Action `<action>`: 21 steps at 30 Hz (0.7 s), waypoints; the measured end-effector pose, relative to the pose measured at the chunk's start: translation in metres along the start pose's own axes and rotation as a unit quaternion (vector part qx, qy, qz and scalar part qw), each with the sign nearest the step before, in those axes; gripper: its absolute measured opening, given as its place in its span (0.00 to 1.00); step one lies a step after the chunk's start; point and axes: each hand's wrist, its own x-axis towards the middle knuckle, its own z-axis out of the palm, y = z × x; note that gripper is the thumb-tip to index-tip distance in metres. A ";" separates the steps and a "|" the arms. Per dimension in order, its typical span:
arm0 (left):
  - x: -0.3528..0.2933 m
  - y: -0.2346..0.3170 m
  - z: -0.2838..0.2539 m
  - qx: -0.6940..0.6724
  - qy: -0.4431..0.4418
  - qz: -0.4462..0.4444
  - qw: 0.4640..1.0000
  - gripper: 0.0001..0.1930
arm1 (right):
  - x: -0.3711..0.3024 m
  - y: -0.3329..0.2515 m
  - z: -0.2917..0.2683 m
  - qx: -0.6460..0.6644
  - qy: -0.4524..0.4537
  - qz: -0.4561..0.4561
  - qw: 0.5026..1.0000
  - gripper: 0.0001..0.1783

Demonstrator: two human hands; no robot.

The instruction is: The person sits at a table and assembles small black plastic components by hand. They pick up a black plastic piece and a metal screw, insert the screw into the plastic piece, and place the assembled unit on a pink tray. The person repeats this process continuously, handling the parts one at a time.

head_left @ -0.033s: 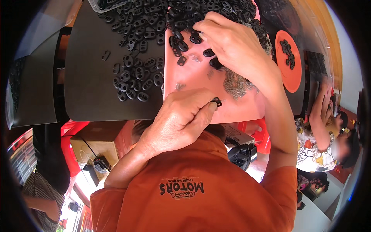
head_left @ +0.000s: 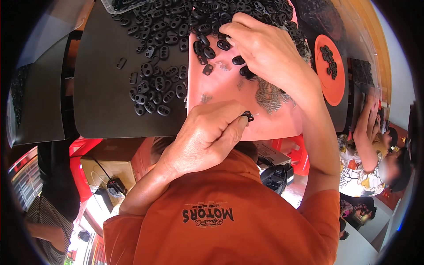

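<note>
Near the front edge of a pink sheet (head_left: 221, 88), my left hand (head_left: 207, 132) pinches a small black cord lock part (head_left: 247, 116) between thumb and forefinger. A thin metal spring pokes out of it to the right. Farther out, my right hand (head_left: 269, 48) is curled over the near side of a heap of black cord lock pieces (head_left: 165, 22). Its fingertips are bent down beside a black oval piece (head_left: 223, 44); what they hold, if anything, is hidden. A pile of loose metal springs (head_left: 269, 96) lies under my right wrist.
On the dark table (head_left: 119, 106) at left sits a smaller group of two-holed cord locks (head_left: 152, 90). An orange plate (head_left: 332, 90) with small black parts stands at right. A clear plastic tub (head_left: 128, 5) is at the far edge. Another person (head_left: 362, 172) sits at right.
</note>
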 end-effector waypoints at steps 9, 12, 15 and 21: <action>-0.004 0.006 0.002 -0.078 0.046 -0.044 0.995 0.03 | -0.001 -0.013 -0.005 -0.030 -0.051 0.000 0.998 0.10; -0.004 0.008 0.002 -0.085 0.035 -0.067 0.994 0.03 | -0.002 -0.012 0.000 -0.039 -0.036 0.001 0.999 0.08; -0.005 0.003 0.001 -0.066 0.012 -0.058 0.996 0.06 | -0.003 -0.012 -0.001 -0.044 -0.048 0.001 0.998 0.09; -0.005 0.005 0.004 -0.067 0.041 -0.040 0.996 0.04 | -0.015 -0.011 -0.011 -0.007 -0.076 -0.001 0.997 0.10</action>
